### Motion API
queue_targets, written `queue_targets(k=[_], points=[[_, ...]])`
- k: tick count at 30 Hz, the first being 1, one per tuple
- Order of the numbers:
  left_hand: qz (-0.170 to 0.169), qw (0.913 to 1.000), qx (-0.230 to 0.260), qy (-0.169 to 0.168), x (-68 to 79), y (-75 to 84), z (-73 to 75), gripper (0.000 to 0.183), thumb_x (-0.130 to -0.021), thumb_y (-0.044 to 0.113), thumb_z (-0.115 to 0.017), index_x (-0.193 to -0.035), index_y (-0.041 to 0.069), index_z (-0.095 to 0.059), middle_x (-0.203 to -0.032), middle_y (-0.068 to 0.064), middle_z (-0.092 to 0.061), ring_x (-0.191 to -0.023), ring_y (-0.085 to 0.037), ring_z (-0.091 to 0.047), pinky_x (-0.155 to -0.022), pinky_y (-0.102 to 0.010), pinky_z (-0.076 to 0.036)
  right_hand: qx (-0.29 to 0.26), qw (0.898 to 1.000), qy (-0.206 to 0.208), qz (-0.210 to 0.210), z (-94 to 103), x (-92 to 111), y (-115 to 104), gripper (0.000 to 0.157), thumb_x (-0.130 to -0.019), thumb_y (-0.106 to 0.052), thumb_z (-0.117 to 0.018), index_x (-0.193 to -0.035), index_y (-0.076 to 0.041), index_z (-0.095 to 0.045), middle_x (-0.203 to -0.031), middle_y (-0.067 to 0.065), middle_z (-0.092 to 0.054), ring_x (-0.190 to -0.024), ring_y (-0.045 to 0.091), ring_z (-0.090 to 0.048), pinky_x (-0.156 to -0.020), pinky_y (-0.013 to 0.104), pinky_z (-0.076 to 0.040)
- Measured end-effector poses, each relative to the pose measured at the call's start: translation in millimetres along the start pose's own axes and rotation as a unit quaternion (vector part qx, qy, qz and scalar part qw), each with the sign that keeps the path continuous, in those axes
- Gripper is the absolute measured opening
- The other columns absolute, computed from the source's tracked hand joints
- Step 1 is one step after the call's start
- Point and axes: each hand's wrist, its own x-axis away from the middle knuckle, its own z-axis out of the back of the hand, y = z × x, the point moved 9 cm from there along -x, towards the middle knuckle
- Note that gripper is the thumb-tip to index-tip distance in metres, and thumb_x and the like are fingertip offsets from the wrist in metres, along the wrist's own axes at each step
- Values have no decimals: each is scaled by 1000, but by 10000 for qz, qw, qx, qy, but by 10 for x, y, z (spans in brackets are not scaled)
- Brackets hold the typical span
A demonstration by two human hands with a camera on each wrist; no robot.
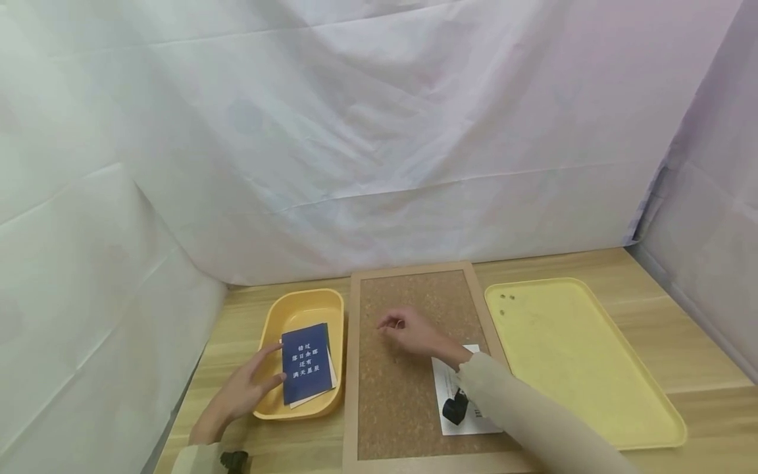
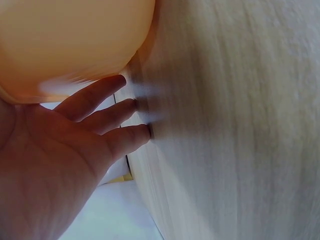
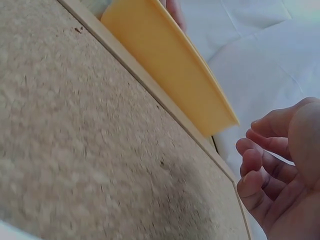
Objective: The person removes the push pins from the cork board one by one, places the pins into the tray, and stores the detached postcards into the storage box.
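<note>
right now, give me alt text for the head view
A person's curled right hand hovers over a framed corkboard with a white printed card; the left hand is beside a navy card with white Chinese text in a yellow tub. Three small objects sit on a yellow tray at right.

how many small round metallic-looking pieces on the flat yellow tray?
3, at the far-left corner of the flat yellow tray: one piece at the back, a second piece just right of it, a third piece nearer the viewer. The cream right sleeve could hide more.
</note>
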Motion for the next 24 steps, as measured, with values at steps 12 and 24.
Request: queue_targets(k=[12, 24], points=[[70, 10000, 34, -30, 15, -13, -9, 65, -96, 39, -62, -152, 16, -38, -155, -25, -35, -140, -52, -32, -108, -71, -29, 237, 9996, 19, -148, 220, 215, 148, 14, -96, -11, -62, -105, -7, -72, -92, -3, -67, -87, 11, -59, -81, 28, -51], [61, 10000, 55, -16, 31, -25, 2, 65, -96, 38, -63, -152, 16, -38, -155, -25, -35, -139, -52, -33, -108, -71, -29, 300, 9988, 150, -344, 502, 483, 407, 14, -97, -16, -62, -105, -10, -71, -92, -5, -66, -90, 13, -60, -82, 31, -50]])
